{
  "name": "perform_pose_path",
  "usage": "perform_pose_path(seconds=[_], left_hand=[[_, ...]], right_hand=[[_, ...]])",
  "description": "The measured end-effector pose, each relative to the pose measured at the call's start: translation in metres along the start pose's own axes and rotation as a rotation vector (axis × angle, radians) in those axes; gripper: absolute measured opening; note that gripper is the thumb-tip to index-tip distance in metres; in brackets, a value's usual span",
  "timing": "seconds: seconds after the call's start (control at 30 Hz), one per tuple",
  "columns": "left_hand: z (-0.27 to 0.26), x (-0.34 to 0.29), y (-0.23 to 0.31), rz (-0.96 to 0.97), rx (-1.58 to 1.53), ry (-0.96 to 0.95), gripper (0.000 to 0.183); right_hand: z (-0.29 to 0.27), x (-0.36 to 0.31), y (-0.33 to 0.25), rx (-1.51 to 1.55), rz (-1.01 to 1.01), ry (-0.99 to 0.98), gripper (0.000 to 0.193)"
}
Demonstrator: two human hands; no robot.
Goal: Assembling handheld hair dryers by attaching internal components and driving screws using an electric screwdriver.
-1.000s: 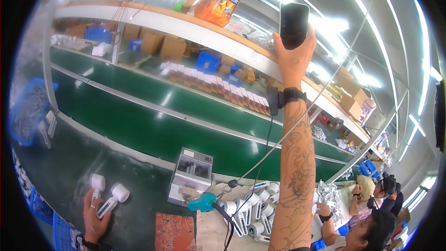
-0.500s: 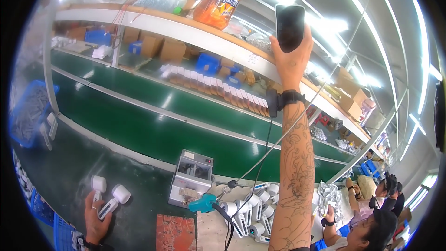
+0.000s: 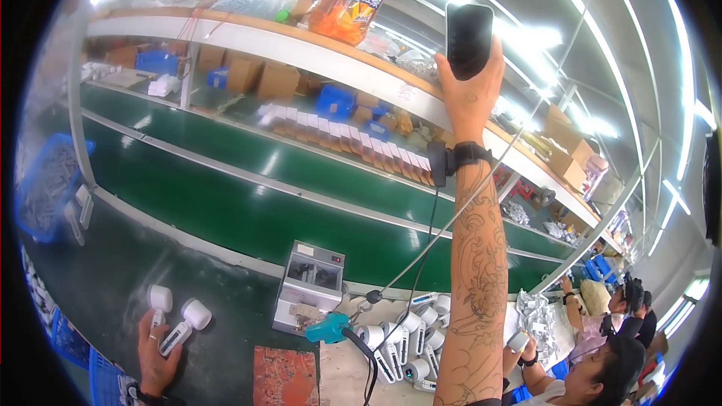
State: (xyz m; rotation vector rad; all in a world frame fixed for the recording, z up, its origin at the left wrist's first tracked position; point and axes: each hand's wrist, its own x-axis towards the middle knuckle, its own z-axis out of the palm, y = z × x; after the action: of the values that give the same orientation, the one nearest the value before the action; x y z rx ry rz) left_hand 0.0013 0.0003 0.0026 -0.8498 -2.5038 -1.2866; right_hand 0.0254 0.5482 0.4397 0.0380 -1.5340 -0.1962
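High on the right, my right hand [image 3: 472, 98] grips a dark-screened smartphone [image 3: 468, 41] with thumb and fingers along its sides, in front of the shelf edge. My left hand [image 3: 156, 353] rests low on the dark green table, its fingers around the handle of a white round-headed handheld device [image 3: 159, 298]. Most of that handle is hidden under the fingers. A second white round-headed device [image 3: 196, 314] lies just beside it, its handle [image 3: 175, 338] close to my left thumb.
A grey metal machine [image 3: 310, 286] stands mid-table near a teal tool [image 3: 329, 328] and a red worn plate [image 3: 284, 376]. Several white devices [image 3: 391, 334] are piled to the right. A blue basket [image 3: 53, 188] stands left; a co-worker's hand [image 3: 529, 349] holds a white part. A bottle [image 3: 348, 4] sits on the shelf.
My two hands stay nearly in place, with the phone still held up. On the right, the co-worker's hand has shifted slightly and a white part now shows in it.
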Motion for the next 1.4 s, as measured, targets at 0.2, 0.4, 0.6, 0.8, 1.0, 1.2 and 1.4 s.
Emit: perform_pose_path(seconds=[0.2, 0.4, 0.6, 0.8, 1.0, 1.2, 1.4], left_hand=[[0.0, -0.001, -0.001, -0.007, -0.002, 0.002, 0.038], [0.0, -0.001, -0.001, -0.002, 0.006, -0.006, 0.038], [-0.001, 0.0, 0.002, -0.014, -0.01, 0.0, 0.037], [0.0, 0.001, 0.001, -0.008, -0.02, -0.003, 0.037], [0.0, 0.001, 0.002, -0.005, -0.011, 0.003, 0.037], [-0.002, 0.001, 0.002, -0.013, -0.013, -0.006, 0.038], [-0.001, 0.002, 0.002, -0.008, -0.018, -0.009, 0.038]], right_hand=[[0.0, 0.0, -0.001, -0.016, 0.04, -0.024, 0.095], [0.001, -0.001, 0.0, -0.001, -0.023, 0.023, 0.093], [0.001, -0.001, 0.0, 0.0, -0.015, 0.009, 0.092], [0.004, -0.002, 0.004, -0.023, -0.025, 0.031, 0.092], [0.006, -0.002, 0.008, -0.046, -0.062, 0.055, 0.092], [0.007, -0.003, 0.009, -0.041, -0.072, 0.057, 0.092], [0.007, -0.002, 0.01, -0.063, -0.073, 0.062, 0.092]])
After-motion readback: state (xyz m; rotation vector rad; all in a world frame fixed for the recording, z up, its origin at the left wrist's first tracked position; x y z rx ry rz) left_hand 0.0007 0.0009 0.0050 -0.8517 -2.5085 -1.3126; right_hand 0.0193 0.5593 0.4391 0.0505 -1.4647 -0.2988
